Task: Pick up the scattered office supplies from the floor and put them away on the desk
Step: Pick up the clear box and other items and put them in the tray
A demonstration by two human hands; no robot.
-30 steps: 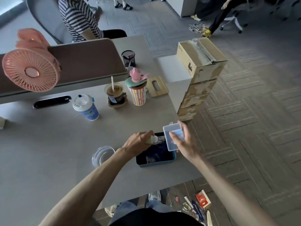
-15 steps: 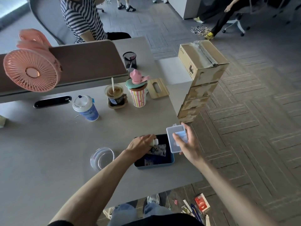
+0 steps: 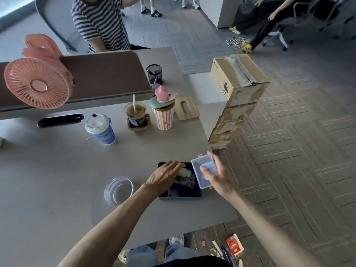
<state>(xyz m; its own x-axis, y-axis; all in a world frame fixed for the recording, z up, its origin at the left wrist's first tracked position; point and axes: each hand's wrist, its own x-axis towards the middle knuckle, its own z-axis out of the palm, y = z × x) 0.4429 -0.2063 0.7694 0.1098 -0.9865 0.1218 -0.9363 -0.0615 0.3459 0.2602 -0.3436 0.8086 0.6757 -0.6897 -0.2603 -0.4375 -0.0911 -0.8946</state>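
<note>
The clear plastic box [image 3: 200, 171], with something pale blue inside, was gripped in the right hand [image 3: 218, 179], thumb on top and fingers beneath. It hung over the right rim of the blue tray [image 3: 181, 197], close to the desk's [image 3: 57, 189] right edge.

The left hand [image 3: 166, 175] lay flat with straight fingers on the heaped contents, fingertips against a white item [image 3: 185, 172].

Risks, in my judgement:
- The box was hard, slick plastic, and I could not tell whether its latch was closed. A slip could have sent it over the edge and spilled it on the ribbed carpet [image 3: 289, 151].
- The tray looked full, so pressing more in could have pushed pieces over its low rim.
- The tray could have slid on the smooth matte desk top.

A round clear container [image 3: 118, 190] stood to the tray's left. A red packet [image 3: 234, 246] and pens [image 3: 224, 252] lay on the floor below the near edge, not yet collected.
</note>
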